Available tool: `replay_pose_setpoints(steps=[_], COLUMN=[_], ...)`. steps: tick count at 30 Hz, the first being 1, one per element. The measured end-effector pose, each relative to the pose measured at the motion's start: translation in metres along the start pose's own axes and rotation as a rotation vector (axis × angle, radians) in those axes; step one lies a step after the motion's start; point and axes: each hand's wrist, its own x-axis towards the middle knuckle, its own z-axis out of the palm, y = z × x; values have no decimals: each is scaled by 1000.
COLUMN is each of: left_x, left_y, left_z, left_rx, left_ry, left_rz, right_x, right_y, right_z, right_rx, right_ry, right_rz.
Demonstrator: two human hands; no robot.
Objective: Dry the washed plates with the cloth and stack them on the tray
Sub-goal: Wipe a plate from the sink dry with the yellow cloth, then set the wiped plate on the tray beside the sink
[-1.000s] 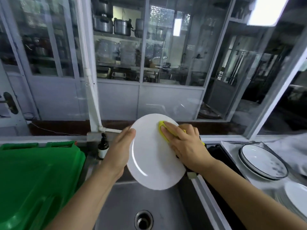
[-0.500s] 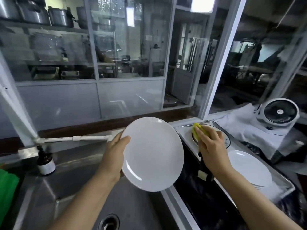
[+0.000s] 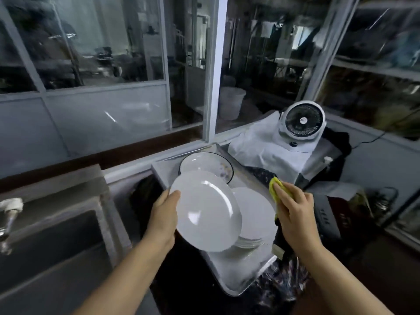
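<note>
White plate (image 3: 205, 210) tilts over the stack (image 3: 254, 214) on the tray (image 3: 236, 285), rim pinched in my left hand (image 3: 163, 214). My right hand (image 3: 293, 210) grips the yellow cloth (image 3: 273, 186). Level, centre, lower gently.

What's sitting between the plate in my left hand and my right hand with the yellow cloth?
In the head view, the stack of white plates on the tray lies between them.

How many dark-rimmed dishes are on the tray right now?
1 for certain: the dark-rimmed dish at the far end of the tray, behind the white plate in the left hand. More may lie beneath it.
</note>
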Motion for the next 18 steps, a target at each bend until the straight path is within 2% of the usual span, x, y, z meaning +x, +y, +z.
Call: replay_pose_setpoints(steps=[7, 18], left_x=[29, 57], left_y=[-59, -105], left_z=[71, 121], left_rx=[69, 185], left_ry=[8, -2], left_rz=[-116, -190], right_x=[-7, -17], right_y=[81, 128], right_z=[-8, 12], right_rx=[-13, 116], right_ry=[-56, -144], right_rz=[126, 182])
